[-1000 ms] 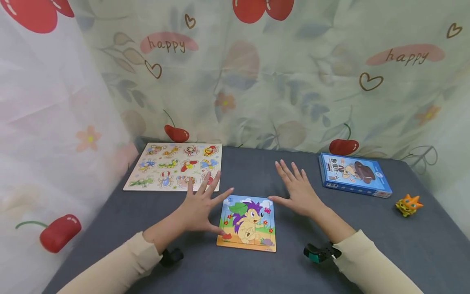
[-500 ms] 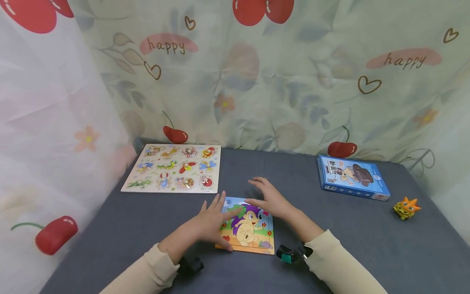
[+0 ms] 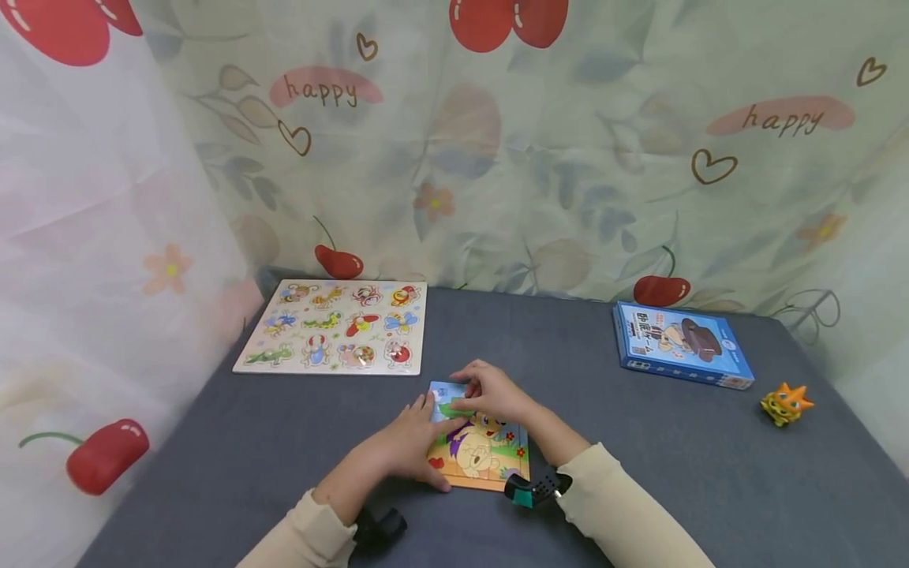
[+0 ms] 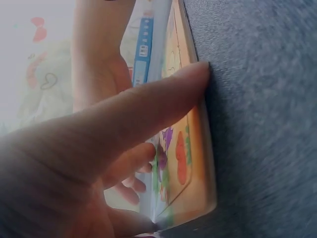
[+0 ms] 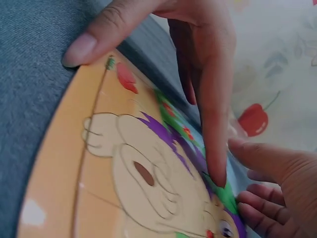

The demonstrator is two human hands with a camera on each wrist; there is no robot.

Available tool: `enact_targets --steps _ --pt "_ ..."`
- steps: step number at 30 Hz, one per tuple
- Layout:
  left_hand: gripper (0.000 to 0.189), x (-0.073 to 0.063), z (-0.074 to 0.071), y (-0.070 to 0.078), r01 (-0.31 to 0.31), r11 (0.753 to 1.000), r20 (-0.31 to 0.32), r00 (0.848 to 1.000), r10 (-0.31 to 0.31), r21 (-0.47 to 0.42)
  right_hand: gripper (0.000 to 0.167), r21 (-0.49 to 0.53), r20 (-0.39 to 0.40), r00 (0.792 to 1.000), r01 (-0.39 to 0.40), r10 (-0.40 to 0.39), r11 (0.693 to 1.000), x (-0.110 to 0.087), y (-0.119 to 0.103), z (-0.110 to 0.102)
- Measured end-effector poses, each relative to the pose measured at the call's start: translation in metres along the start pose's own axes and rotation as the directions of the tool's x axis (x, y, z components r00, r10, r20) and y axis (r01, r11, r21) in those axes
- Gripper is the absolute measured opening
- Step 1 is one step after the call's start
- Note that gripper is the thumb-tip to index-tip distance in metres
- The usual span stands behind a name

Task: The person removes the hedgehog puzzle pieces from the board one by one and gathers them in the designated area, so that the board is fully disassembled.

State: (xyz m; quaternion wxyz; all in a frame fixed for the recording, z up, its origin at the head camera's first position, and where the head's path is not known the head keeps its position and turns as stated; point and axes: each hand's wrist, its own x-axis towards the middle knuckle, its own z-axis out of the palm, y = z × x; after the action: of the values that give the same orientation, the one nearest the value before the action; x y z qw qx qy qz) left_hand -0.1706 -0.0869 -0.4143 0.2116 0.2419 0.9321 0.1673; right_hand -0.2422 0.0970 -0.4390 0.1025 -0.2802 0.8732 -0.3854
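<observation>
A square hedgehog jigsaw puzzle [image 3: 476, 461] lies flat on the dark table, its picture upright. My left hand [image 3: 405, 446] reaches over its left side, with the thumb [image 4: 188, 82] laid across the front edge near the corner. The left index finger [image 5: 215, 129] points straight down onto the picture, and another finger is at the back left corner. My right hand [image 3: 497, 394] is over the puzzle's upper left part by the green leaf [image 5: 229, 198]. Its thumb and bent fingers come down close to the surface; whether they pinch a piece is hidden.
A pale board with several insect pictures [image 3: 334, 327] lies at the back left. At the back right is a blue game box [image 3: 685, 343], with a small orange and yellow spiky figure [image 3: 786, 405] beside it. A patterned curtain [image 3: 533, 173] hangs behind the table [image 3: 284, 442].
From spread on both sides, my hands have come in over the puzzle. The left settled on its left side; the right moved left and its fingers bent near the leaf.
</observation>
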Motion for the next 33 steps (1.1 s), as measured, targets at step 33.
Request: enact_targets --steps 33 --pt "0.075 -0.006 0.009 -0.004 -0.037 0.998 -0.032 0.999 0.035 -0.059 0.027 -0.053 0.012 0.997 -0.081 0.081 0.995 0.013 -0.011 0.011"
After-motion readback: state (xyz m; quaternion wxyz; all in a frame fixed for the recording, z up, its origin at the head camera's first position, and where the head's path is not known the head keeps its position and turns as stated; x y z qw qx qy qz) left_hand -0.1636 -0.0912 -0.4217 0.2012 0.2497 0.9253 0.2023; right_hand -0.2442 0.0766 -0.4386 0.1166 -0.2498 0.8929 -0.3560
